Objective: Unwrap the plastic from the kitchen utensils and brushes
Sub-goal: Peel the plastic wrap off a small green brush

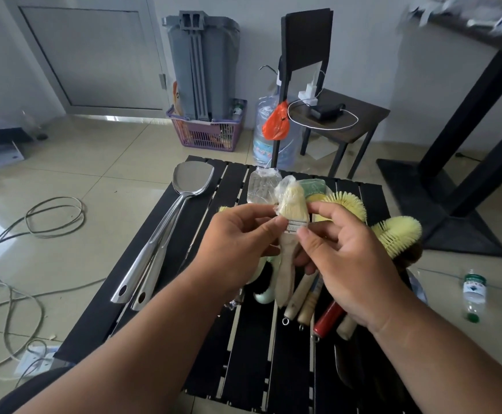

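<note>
Clear plastic wrap still covers the pale bristles of a wooden-handled pastry brush held upright above the black slatted desk. Left hand pinches the wrap beside the metal ferrule with its grip closed; right hand pinches the ferrule from the other side. Two steel spatulas lie unwrapped on the desk's left. Yellow bottle brushes and several wooden handles lie under the right hand.
</note>
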